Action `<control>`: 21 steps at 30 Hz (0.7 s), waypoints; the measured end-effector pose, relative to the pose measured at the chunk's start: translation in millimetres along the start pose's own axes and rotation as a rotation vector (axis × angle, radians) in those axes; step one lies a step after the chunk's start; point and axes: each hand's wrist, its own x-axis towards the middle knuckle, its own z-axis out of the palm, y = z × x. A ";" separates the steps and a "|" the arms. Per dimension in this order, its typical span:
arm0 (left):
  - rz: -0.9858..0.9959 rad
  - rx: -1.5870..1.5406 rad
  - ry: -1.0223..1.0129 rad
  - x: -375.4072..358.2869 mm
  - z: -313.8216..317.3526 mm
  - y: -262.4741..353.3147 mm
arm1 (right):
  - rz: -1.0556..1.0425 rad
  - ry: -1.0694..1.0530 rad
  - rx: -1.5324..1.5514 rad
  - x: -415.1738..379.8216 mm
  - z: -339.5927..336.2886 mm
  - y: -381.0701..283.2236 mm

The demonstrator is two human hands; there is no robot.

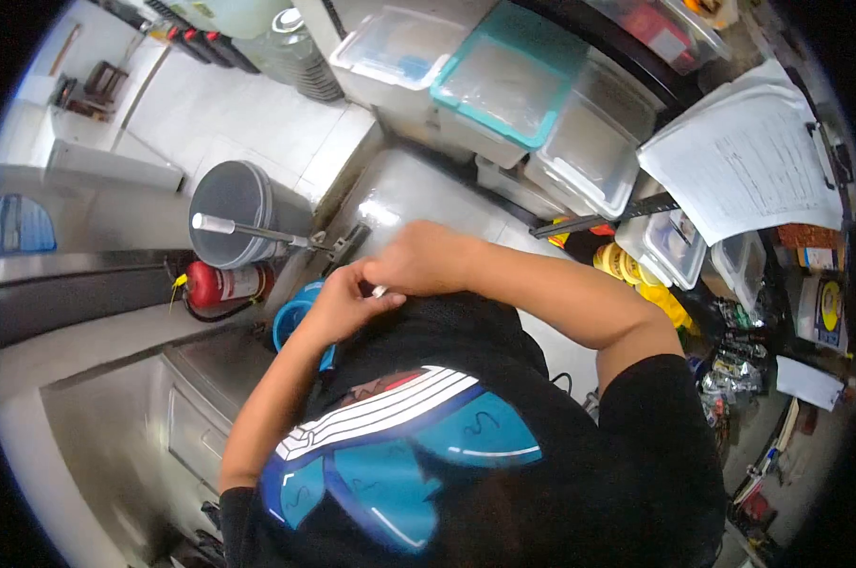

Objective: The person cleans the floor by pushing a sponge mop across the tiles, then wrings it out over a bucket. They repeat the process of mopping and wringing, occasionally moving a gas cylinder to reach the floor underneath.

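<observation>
My left hand [341, 309] and my right hand [422, 258] meet in front of my black shirt [418, 331], at waist height. Both have their fingers curled together. A small white piece [379, 292] shows by the left thumb, between the two hands. Its kind is too small to tell, and the right fingertips are hidden. Just beyond the hands, a long-handled tool with a white grip [214, 223] leans across a grey bucket [227, 170]. Below the left wrist stands a blue plastic container [288, 322], partly covered by my arm.
A red fire extinguisher [221, 283] stands at left beside a steel counter [106, 426]. Lidded plastic boxes [503, 80] are stacked ahead. Written sheets [745, 156] hang at right, above yellow items [669, 305] and shelves of small goods.
</observation>
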 end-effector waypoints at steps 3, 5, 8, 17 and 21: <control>-0.045 -0.102 0.034 -10.2 -5.9 -8.8 | -0.078 0.223 0.222 22.7 18.0 3.3; -0.080 -0.106 0.034 -16.4 -9.7 -17.4 | 0.113 0.329 0.623 17.6 14.6 0.0; -0.019 -0.059 0.074 -18.6 -10.7 -29.3 | 0.465 0.596 1.073 11.3 24.0 -8.9; -0.030 -0.112 0.364 -75.9 -45.0 -75.5 | 0.603 0.354 1.063 -32.1 55.3 -13.2; -0.095 -0.243 0.372 -85.6 -42.8 -65.2 | 0.364 0.105 0.381 -43.0 21.7 -24.8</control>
